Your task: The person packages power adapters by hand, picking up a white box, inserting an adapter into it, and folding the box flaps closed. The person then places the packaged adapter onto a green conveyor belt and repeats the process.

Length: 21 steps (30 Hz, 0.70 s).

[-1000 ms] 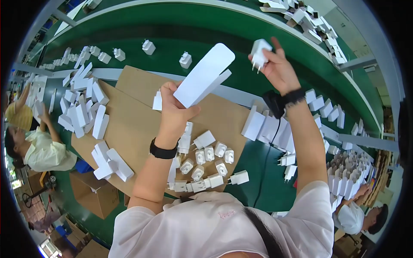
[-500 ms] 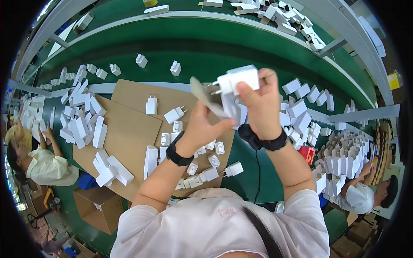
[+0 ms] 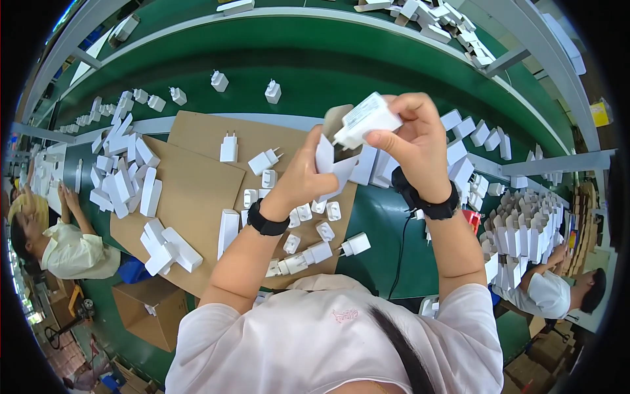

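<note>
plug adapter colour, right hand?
The plug adapter is white, with faint grey print on one face; head view shows it best.

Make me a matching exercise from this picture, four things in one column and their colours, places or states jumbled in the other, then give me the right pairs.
Things
1. plug charger
2. small white box
3. cardboard sheets
4. left wristband

Descriptions
A. brown, lying flat
B. in the right hand, prongs toward an open box
C. black
D. open, in the left hand

Pairs: 1-B, 2-D, 3-A, 4-C
</note>
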### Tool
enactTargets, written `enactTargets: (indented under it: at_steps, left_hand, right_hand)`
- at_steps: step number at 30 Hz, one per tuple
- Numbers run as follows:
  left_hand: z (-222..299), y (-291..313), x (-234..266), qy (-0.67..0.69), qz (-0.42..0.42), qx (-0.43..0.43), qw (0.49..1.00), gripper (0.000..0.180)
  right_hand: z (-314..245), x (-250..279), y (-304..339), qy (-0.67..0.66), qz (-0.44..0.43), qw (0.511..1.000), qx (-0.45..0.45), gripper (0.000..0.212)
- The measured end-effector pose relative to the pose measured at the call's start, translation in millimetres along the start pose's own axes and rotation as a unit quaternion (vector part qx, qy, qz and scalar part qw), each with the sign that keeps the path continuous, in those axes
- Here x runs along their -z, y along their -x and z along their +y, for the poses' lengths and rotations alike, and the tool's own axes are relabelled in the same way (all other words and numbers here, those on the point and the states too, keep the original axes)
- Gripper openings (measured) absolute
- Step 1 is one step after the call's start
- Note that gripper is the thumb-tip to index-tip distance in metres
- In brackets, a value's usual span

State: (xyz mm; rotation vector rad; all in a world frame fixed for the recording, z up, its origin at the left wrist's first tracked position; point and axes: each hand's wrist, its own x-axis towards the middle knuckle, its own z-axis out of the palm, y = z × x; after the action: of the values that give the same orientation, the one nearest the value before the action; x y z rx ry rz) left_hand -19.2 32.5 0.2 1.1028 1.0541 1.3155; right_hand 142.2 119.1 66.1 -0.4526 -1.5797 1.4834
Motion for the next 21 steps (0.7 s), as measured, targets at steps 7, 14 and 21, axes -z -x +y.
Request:
enactTargets:
  at_steps: [7, 14, 21]
  left_hand:
    - [8.8, -7.7, -9.6, -0.097, -0.012, -0.005, 0.995, 0.058]
    - [12.8, -8.9, -1.0, -0.110, 0.031, -0.034, 0.993, 0.047]
    - [-7.3, -3.9, 5.1, -0.280, 0.048, -0.119, 0.951, 0.057]
  right_hand:
    - [6.7, 7.4, 4.0, 0.091, -0.067, 0.993, 0.024, 0.030]
    - [9.3, 23.2, -1.1, 0.364, -0.191, 0.894, 0.180, 0.037]
    - [21.6, -10.6, 7.4, 0.029, -0.104, 0.983, -0.148, 0.081]
